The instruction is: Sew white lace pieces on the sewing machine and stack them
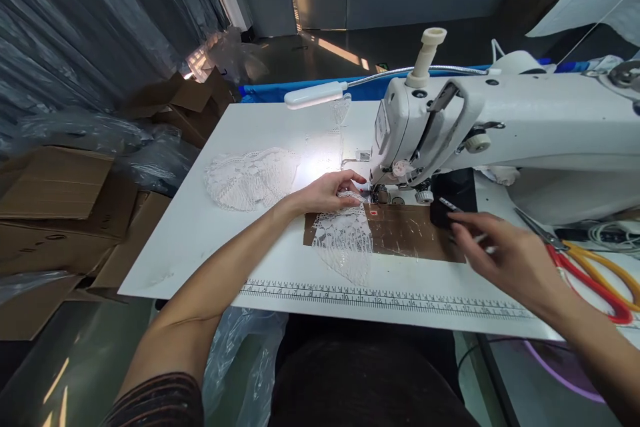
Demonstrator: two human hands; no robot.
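Note:
A white sewing machine (500, 114) stands on a white table (200, 227). A piece of white lace (345, 240) lies over a brown patch under the needle area. My left hand (330, 192) rests on the lace's upper edge next to the presser foot, fingers curled and pressing the fabric. My right hand (505, 254) hovers over the table right of the brown patch, blurred, pinching a small metal tool (450, 205) between thumb and fingers. A second pile of lace (250, 177) lies to the left.
A small lamp (315, 95) on a gooseneck lights the work area. Scissors with red and orange handles (595, 267) lie at the right. A printed ruler (380, 297) runs along the table's front edge. Cardboard boxes (65, 200) and plastic sheeting fill the left side.

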